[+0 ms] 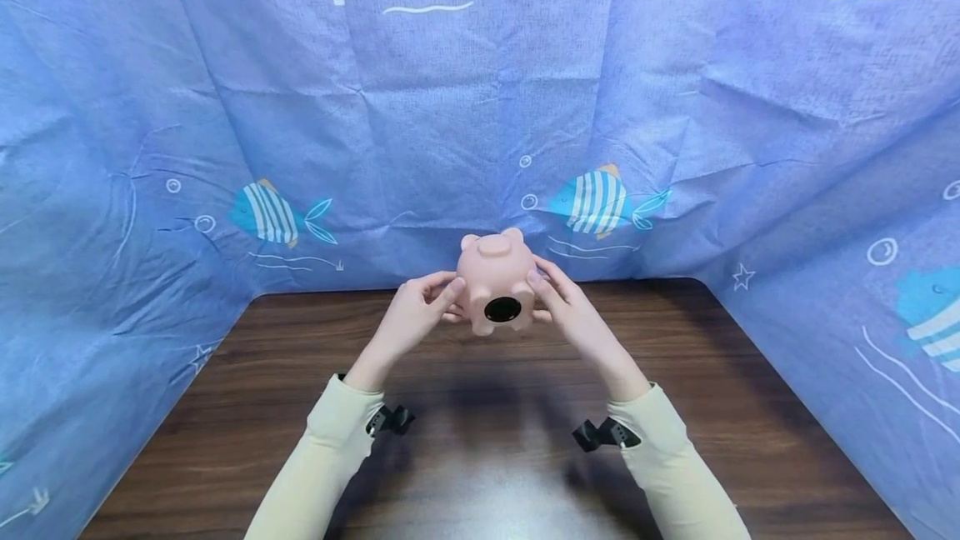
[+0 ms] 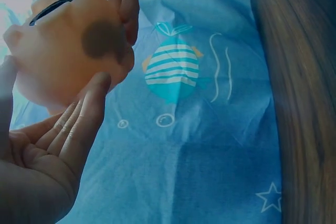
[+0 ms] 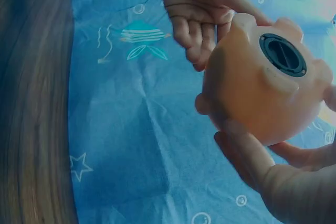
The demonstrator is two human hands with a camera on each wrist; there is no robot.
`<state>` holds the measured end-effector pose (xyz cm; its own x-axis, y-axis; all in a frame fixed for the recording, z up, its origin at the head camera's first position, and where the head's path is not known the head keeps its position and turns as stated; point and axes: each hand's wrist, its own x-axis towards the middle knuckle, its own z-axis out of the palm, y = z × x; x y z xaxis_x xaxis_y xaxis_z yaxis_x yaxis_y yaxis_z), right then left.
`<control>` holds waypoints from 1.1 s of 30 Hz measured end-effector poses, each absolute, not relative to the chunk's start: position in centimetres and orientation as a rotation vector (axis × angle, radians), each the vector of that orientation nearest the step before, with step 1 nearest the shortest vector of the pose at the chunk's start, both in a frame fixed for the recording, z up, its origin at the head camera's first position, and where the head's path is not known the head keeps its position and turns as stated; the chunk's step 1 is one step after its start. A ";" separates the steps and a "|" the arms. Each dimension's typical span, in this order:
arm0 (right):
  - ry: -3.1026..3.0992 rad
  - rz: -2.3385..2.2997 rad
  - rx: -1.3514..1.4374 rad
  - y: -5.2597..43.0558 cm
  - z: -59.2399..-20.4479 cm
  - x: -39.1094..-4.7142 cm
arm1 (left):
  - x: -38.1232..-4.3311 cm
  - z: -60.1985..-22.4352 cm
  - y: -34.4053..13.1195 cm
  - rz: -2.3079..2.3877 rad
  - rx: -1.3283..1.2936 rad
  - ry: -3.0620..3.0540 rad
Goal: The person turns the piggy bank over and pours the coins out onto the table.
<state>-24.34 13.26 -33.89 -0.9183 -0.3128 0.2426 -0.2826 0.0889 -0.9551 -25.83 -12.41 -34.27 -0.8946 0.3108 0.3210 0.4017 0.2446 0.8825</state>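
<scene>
A pink piggy bank (image 1: 491, 269) is held up over the table, its underside with stubby feet tilted toward me. Set in that underside is a round black plug (image 1: 502, 309), whose raised middle bar shows in the right wrist view. My left hand (image 1: 408, 317) grips the bank's left side, thumb on the near face and fingers behind. On the opposite side, my right hand (image 1: 579, 319) holds it the same way. The left wrist view shows the bank's body (image 2: 58, 61) between both hands, with a dark shadow on its side.
Below the hands lies a dark brown wooden table (image 1: 480, 457). A blue cloth (image 1: 420, 123) printed with striped fish hangs behind it and along both sides. Black straps with small devices (image 1: 606, 434) sit at both wrists, beside pale sleeves (image 1: 315, 465).
</scene>
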 end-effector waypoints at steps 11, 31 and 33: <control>2.192 -2.013 -0.454 13.0 -33.5 -24.4 | -26.2 -35.3 -12.0 -1.630 -0.695 -2.420; 2.645 -1.745 -0.499 12.9 -33.3 -24.1 | -25.6 -37.6 -10.9 -2.462 -0.813 -1.998; 2.725 -1.717 -0.541 13.1 -32.9 -23.9 | -25.5 -37.8 -10.9 -2.482 -0.801 -1.975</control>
<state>-23.91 13.15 -32.95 -0.9376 -0.2099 0.2773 -0.3407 0.3948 -0.8533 -25.54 -10.87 -37.77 -0.8723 0.3927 0.2913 0.1958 -0.2655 0.9440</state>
